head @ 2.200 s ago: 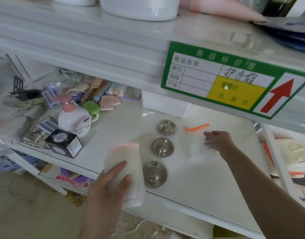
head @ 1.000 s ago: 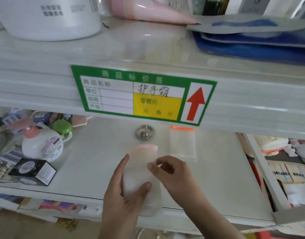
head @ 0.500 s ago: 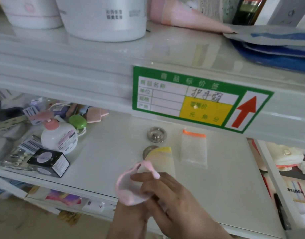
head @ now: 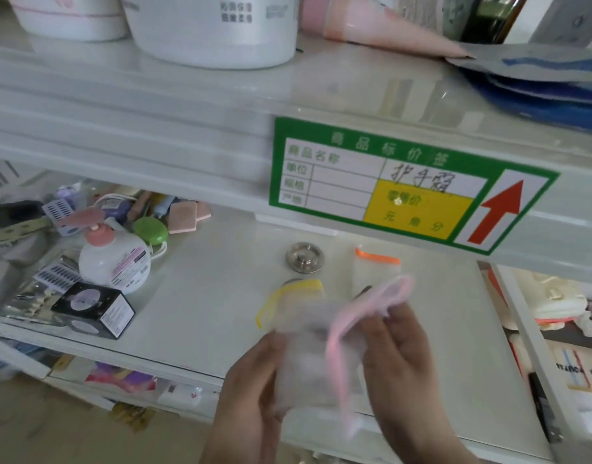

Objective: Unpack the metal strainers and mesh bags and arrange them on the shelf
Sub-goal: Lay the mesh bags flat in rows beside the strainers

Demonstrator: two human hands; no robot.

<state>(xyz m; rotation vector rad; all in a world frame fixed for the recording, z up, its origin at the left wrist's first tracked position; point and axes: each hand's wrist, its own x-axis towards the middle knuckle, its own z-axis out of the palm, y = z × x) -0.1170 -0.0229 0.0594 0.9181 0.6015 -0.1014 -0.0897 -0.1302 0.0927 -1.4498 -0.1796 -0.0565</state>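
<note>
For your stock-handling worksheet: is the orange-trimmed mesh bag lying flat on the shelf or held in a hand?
Lying flat. The orange-trimmed mesh bag rests on the shelf, with neither hand touching it.

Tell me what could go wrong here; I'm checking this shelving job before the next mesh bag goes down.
Both hands, left hand and right hand, hold the bundled mesh bags over the shelf edge. While the pink-trimmed bag is peeled off, the yellow-trimmed bag might slip and fall. Laying it down could also cover the metal strainer or overlap the orange-trimmed bag.
</note>
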